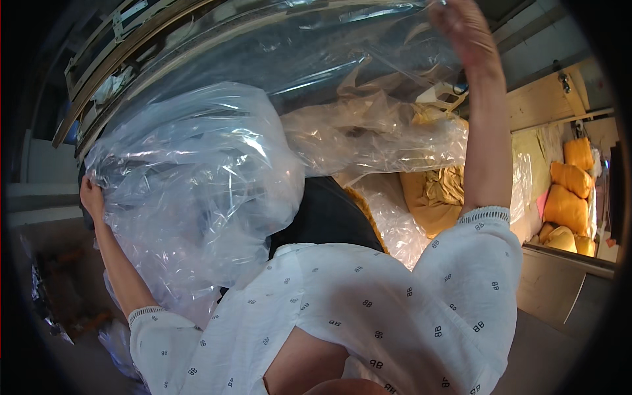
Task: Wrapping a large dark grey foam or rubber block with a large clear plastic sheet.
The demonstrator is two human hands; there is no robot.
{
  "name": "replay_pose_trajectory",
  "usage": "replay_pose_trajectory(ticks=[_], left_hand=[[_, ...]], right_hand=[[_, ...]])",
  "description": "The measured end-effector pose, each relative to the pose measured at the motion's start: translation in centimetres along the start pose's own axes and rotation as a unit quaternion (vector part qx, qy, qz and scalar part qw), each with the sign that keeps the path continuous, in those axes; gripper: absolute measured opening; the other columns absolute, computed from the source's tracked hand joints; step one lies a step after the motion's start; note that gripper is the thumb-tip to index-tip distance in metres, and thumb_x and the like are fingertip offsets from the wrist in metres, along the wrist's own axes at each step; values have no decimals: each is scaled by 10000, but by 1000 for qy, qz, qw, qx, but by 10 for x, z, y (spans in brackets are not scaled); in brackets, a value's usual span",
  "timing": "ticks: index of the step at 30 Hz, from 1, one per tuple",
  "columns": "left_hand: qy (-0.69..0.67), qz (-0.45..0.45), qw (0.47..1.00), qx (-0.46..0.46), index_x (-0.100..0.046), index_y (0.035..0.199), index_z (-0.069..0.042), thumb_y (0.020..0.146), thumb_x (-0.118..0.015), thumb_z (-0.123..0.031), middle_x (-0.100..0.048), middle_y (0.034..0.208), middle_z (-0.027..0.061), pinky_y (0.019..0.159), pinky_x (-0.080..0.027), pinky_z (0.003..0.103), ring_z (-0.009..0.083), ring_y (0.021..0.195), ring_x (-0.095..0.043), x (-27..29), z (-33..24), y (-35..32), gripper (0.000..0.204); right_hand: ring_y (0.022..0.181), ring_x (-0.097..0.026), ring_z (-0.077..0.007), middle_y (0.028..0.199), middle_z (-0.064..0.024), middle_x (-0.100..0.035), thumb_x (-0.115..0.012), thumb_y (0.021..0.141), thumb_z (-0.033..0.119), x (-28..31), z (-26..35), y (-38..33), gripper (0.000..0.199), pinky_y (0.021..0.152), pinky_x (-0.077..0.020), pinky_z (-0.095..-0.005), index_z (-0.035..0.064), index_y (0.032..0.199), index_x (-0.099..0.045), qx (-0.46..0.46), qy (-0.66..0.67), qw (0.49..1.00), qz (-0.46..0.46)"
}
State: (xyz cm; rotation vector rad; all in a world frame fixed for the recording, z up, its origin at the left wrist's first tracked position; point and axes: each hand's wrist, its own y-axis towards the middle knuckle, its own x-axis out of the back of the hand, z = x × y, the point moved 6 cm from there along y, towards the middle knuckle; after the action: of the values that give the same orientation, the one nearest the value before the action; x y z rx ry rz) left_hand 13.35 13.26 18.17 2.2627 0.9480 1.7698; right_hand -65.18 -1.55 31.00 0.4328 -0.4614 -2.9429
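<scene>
A large, crumpled clear plastic sheet (210, 171) billows in front of me, bunched toward the left and stretching flatter toward the far side. On the far left, my left hand (92, 198) pinches its edge with closed fingers. My right arm reaches up to the top right, where my right hand (462, 29) is closed at the far part of the film; its fingertips are partly cut off by the view's rim. More creased clear film (382, 141) lies across the middle, with yellow cloth (438, 197) under and beside it.
Wooden rails (122, 62) run along the far left edge. At right, several orange bundles (567, 204) are piled past a light wooden board (543, 102). A pale cabinet panel (550, 286) stands at the lower right. Dark fabric (322, 217) lies close to my body.
</scene>
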Motion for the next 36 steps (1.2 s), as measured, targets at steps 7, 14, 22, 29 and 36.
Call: replay_pose_trajectory(ticks=[7, 14, 22, 29, 36], left_hand=[[-64, 44, 997, 6, -575, 1005, -37, 866, -487, -236, -618, 863, 116, 728, -430, 285, 186, 781, -573, -14, -1, -1, 258], [23, -13, 999, 21, -595, 1012, -61, 853, -505, -261, -633, 895, 110, 737, -436, 290, 199, 824, -601, 1, -7, 2, 271], [-40, -41, 998, 37, -621, 919, -73, 840, -506, -332, -629, 830, 125, 709, -438, 324, 250, 791, -602, -8, -17, 4, 293], [5, -62, 998, 17, -605, 862, -57, 833, -521, -363, -607, 750, 117, 663, -425, 342, 244, 730, -583, 3, -30, -10, 318], [-258, 68, 961, -71, -547, 846, -13, 875, -534, -169, -535, 745, 10, 673, -382, 196, 62, 720, -460, -7, -90, -21, 160]], right_hand=[[684, -551, -175, 765, -63, -548, -605, 748, 128, 33, -96, 9, 225, 642, -445, -297, 77, 956, -540, 151, -659, 736, -25], [633, -533, -73, 707, -18, -577, -552, 859, 190, -69, -70, -84, 164, 560, -429, -205, 37, 869, -612, -162, -280, 937, 133], [644, -553, -105, 710, -11, -588, -547, 850, 137, -166, -193, -184, 191, 593, -452, -237, 54, 1006, -618, -285, -145, 909, 266], [760, -551, -207, 809, -76, -589, -581, 809, 131, -165, -79, -144, 127, 694, -420, -292, 33, 885, -614, -44, -420, 895, 147], [897, -557, -200, 1097, -84, -540, -457, 886, 349, -66, 90, -181, 445, 828, -461, -352, 55, 1222, -457, 312, -72, 871, -371]])
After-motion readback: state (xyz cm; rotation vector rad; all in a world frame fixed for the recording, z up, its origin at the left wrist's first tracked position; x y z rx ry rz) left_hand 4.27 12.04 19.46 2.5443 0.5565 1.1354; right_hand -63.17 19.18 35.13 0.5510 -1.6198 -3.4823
